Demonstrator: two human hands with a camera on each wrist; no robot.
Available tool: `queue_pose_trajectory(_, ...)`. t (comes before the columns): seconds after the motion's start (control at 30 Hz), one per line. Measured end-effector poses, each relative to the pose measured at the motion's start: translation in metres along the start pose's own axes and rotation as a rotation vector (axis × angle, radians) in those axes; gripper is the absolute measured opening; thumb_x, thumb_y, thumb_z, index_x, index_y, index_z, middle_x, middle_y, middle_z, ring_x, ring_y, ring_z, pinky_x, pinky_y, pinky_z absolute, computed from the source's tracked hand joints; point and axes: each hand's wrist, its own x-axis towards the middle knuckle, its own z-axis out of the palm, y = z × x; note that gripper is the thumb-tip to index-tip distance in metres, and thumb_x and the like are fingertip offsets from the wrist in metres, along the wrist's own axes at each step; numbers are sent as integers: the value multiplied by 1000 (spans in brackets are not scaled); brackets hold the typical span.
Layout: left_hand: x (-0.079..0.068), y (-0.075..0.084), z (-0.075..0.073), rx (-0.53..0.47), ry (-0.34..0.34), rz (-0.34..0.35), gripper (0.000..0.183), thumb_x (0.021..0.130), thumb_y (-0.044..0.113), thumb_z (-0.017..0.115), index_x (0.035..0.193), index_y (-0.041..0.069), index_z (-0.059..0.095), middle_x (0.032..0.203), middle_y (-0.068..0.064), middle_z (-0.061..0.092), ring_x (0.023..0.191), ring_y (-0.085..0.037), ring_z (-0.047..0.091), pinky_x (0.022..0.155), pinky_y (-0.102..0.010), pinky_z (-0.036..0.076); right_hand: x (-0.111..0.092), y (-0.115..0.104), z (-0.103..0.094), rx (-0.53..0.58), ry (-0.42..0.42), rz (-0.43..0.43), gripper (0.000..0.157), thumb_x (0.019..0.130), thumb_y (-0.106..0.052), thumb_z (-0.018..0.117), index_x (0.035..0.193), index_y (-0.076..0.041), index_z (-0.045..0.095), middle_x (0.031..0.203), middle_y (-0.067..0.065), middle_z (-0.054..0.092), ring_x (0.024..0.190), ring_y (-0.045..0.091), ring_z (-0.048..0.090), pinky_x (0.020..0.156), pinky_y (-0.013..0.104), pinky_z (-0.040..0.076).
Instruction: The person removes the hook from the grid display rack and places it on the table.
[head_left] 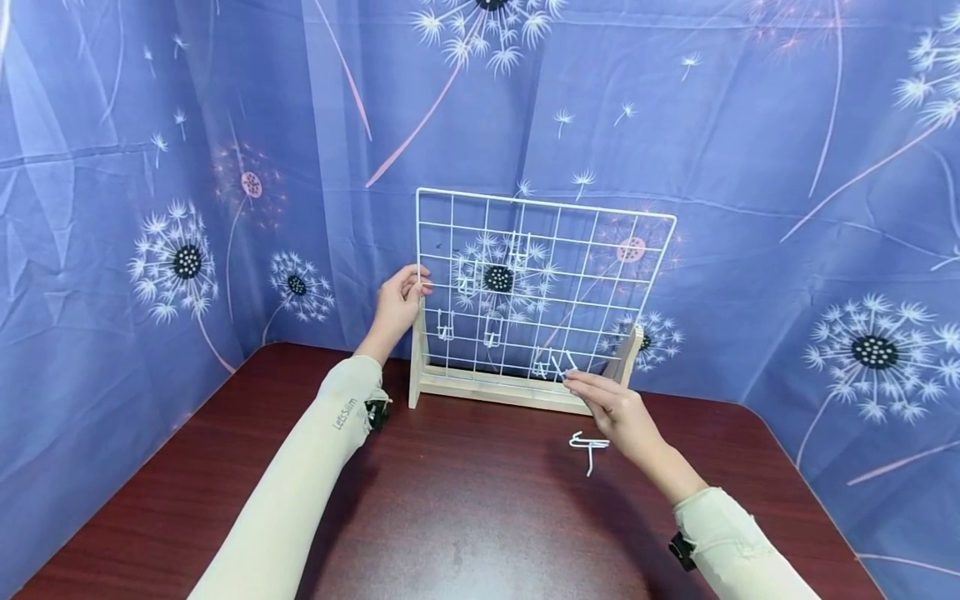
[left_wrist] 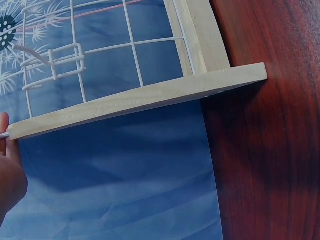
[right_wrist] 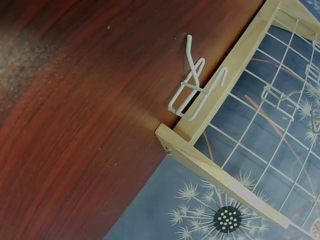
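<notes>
A white wire grid panel [head_left: 577, 242] stands upright in a wooden stand [head_left: 510, 393]. At its left edge my left hand [head_left: 397, 307] pinches the side wire just above the wooden upright; part of this hand [left_wrist: 11, 177] shows in the left wrist view. My right hand [head_left: 618, 415] holds a white wire hook [head_left: 571, 362] before the grid's lower right, with its prongs pointing up and the rest behind the fingers. Below that hand, another white wire hook [head_left: 589, 444] lies on the table. The right wrist view shows this loose hook [right_wrist: 192, 95] beside the stand, but no fingers.
Several white hooks hang on the grid, including an upper hook [head_left: 519, 250], a lower left hook [head_left: 445, 329] and one low near the right hand [head_left: 539, 367]. The dark red table [head_left: 450, 500] meets a blue dandelion-print curtain [head_left: 637, 100] behind and at both sides.
</notes>
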Motion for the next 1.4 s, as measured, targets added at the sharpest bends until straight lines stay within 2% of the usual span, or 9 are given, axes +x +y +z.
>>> queue_pose_trajectory(0.13,-2,0,-1,-13,-1,1,23,95,-8,47,112,-2,62,97,-19,69,90,-30,67,73,-19,49,0,-2,2,4,-23,-14,33,102,-21,46,106,0,71,109,16,68,97,34,67,92,12,43)
queue_pose_trajectory(0.23,-2,-1,-1,-36,-2,4,23,95,-9,47,112,-4,62,98,-22,68,91,-33,67,78,-28,52,1,-3,4,16,-45,-29,28,101,-16,50,107,1,71,110,17,68,99,35,66,93,13,43)
queue_pose_trajectory(0.3,-2,-2,-1,-51,3,11,22,95,-9,48,111,-5,62,98,-23,68,91,-34,67,80,-35,52,1,-3,5,12,-58,-53,19,93,-1,60,108,1,70,111,17,67,99,35,66,90,16,47)
queue_pose_trajectory(0.43,-3,3,-2,-63,8,14,23,95,-10,46,113,-9,60,98,-28,67,92,-38,66,81,-46,50,1,-4,9,5,-85,-116,46,67,22,67,108,3,69,111,17,67,99,34,66,86,25,51)
queue_pose_trajectory(0.5,-3,2,-2,-65,8,15,23,95,-10,46,113,-9,60,99,-29,66,92,-39,66,79,-40,51,1,-5,10,-2,-101,-140,45,66,21,67,108,4,69,110,17,67,97,34,66,86,30,52)
queue_pose_trajectory(0.6,-3,2,-3,-62,5,10,23,95,-10,46,113,-8,60,99,-27,67,92,-37,66,76,-30,51,0,-5,13,-3,-119,-161,23,85,8,62,107,5,69,109,17,67,96,35,66,84,37,53)
queue_pose_trajectory(0.7,-1,-4,-3,-55,6,0,23,95,-8,47,112,-4,62,98,-22,68,91,-32,67,74,-22,49,-4,-4,16,4,-136,-166,20,89,2,60,105,6,69,108,16,67,96,36,66,84,40,53)
queue_pose_trajectory(0.87,-2,-5,-3,-30,8,-10,22,96,-7,47,111,-2,62,97,-18,69,90,-28,67,75,-22,50,-11,-2,20,-26,-201,-161,39,69,13,66,106,4,69,109,14,68,99,33,66,87,36,52)
queue_pose_trajectory(1.4,0,1,0,-25,3,-3,22,95,-8,48,111,-2,61,97,-18,69,90,-29,67,79,-27,51,-18,-3,24,-38,-329,-167,55,61,19,56,109,-1,70,110,13,67,101,28,65,85,36,53)
